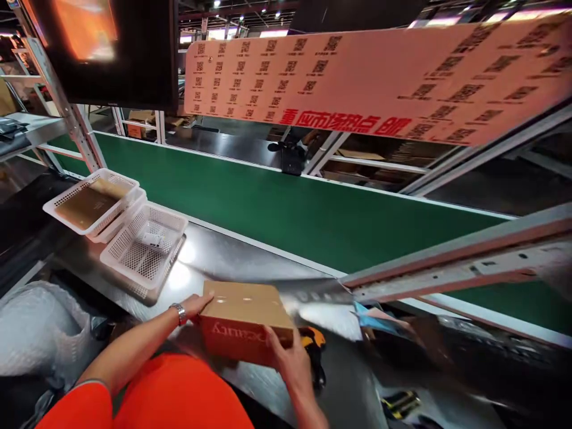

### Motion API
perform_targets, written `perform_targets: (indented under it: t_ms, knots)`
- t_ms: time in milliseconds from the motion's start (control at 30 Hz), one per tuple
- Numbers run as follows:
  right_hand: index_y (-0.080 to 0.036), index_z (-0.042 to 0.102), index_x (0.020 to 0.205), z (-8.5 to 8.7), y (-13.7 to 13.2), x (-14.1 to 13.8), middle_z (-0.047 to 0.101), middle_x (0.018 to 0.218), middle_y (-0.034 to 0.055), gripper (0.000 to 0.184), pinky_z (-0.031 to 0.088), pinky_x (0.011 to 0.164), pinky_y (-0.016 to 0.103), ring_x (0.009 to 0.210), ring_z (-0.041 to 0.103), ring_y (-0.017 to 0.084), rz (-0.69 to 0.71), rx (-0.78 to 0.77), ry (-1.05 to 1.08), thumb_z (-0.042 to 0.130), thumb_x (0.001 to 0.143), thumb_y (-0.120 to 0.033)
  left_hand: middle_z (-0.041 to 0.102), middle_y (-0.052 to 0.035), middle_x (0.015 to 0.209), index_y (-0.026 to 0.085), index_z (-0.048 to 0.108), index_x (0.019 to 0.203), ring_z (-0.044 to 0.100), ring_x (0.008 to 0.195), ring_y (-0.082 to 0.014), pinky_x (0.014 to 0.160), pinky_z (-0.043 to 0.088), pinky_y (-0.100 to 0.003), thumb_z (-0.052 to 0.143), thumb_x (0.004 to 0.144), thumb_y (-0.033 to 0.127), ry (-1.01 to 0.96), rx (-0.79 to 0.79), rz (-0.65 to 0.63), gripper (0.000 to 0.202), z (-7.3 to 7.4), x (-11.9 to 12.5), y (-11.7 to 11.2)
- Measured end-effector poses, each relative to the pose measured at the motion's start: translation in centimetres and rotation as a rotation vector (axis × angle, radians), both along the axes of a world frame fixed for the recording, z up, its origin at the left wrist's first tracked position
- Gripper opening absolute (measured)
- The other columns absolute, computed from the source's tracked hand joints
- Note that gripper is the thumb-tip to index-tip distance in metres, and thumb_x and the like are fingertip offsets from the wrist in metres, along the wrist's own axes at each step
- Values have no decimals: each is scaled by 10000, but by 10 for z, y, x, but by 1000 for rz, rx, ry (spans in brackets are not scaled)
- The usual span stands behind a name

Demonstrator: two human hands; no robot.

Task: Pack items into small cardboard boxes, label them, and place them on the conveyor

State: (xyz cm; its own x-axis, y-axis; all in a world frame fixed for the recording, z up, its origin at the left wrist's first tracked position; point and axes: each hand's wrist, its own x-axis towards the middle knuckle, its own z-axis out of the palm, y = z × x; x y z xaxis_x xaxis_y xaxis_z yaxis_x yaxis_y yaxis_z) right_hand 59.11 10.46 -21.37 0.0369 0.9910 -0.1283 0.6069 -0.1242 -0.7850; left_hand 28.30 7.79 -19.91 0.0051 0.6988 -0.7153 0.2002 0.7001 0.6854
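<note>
Cardboard box: was held low by the metal bench, just beyond the orange shirt, btwn left hand and right hand. Couldn't tell whether touching the bench or just above. Was gripped w/ left fingers at the left end, thumb near the top corner; likewise w/ right fingers at the right end, thumb across the printed front.

For a good hold, prob. needed even pressure from both ends, firm enough vs. slipping but w/o denting the card. Looked best kept approx. level, w/ wrists relaxed. Paid also to mind the yellow-and-black tool just beside the right hand, b/c easy to knock; less so the white basket, well apart at left.

Couldn't see underside, far side or contents of the box, nor most of the left fingers. Lost part of the lettering under the right thumb; read the rest only as smth like "beauty", b/c blurred. Couldn't ID the tool, partly blocked by box and hand. Saw the screen cut off up top. Found the dark clutter at right too smeared to sort out.
</note>
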Motion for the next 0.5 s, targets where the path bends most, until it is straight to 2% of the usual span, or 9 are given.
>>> perform_targets:
  t_ms: [33, 100, 167, 200, 233, 300, 367, 433, 500]
  knots:
    - [-189, 604, 1562, 16, 19, 0, 805, 1281, 180, 972, 621, 1037, 559, 1157, 782, 406, 30, -2, -13, 663, 833, -829, 818, -258, 1070, 223, 739, 930, 822, 946, -373, 839, 657, -479, 368, 899, 973, -131, -48, -9, 838, -4, 2, -7]
    - [-211, 602, 1567, 43, 53, -7, 742, 1446, 188, 955, 565, 1148, 581, 1328, 715, 408, 93, 137, -37, 703, 827, -808, 807, -232, 951, 240, 723, 868, 813, 834, -358, 787, 662, -486, 338, 871, 1018, -300, -193, -110, 868, -9, 3, -19]
    - [-192, 616, 1541, 55, 72, -21, 657, 1580, 202, 874, 463, 1273, 589, 1501, 598, 390, 167, 336, -58, 656, 891, -776, 785, -216, 843, 212, 706, 825, 797, 769, -352, 753, 656, -494, 379, 824, 1061, -343, -300, -258, 910, -8, -8, -25]
    - [-175, 622, 1525, 55, 75, -30, 630, 1609, 211, 825, 412, 1314, 590, 1557, 543, 375, 179, 416, -78, 601, 940, -758, 784, -207, 823, 191, 704, 832, 794, 758, -341, 743, 649, -478, 440, 807, 1063, -329, -298, -310, 911, -4, -19, -24]
    - [-151, 624, 1514, 51, 73, -38, 615, 1621, 226, 791, 375, 1339, 590, 1591, 505, 362, 171, 463, -108, 528, 991, -737, 792, -196, 831, 170, 711, 859, 794, 757, -320, 741, 640, -445, 508, 804, 1044, -297, -247, -332, 899, 1, -34, -21]
    - [-87, 611, 1519, 32, 57, -54, 570, 1651, 270, 812, 324, 1360, 614, 1632, 443, 368, 113, 449, -191, 376, 1055, -710, 825, -174, 922, 154, 734, 982, 806, 802, -269, 760, 618, -363, 636, 858, 920, -193, -22, -252, 782, 11, -73, -6]
    - [-37, 555, 1583, 6, 31, -68, 457, 1728, 306, 891, 258, 1359, 693, 1685, 330, 425, 41, 334, -297, 288, 1069, -714, 838, -166, 994, 141, 745, 1063, 816, 849, -255, 766, 611, -331, 617, 973, 750, 65, 128, -133, 629, 20, -122, 19]
    - [-54, 460, 1682, -19, 4, -81, 338, 1798, 299, 930, 181, 1339, 776, 1726, 180, 479, 8, 212, -412, 306, 1065, -734, 829, -190, 1131, 112, 725, 1135, 812, 976, -253, 841, 608, -330, 498, 1090, 546, 214, 185, -100, 492, 25, -172, 47]
    - [-88, 405, 1731, -35, -16, -92, 273, 1830, 284, 916, 108, 1336, 793, 1738, 106, 490, 21, 149, -526, 337, 1072, -719, 820, -186, 1184, 99, 721, 1140, 786, 1074, -268, 925, 599, -350, 445, 1110, 358, 410, 224, -88, 380, 26, -217, 73]
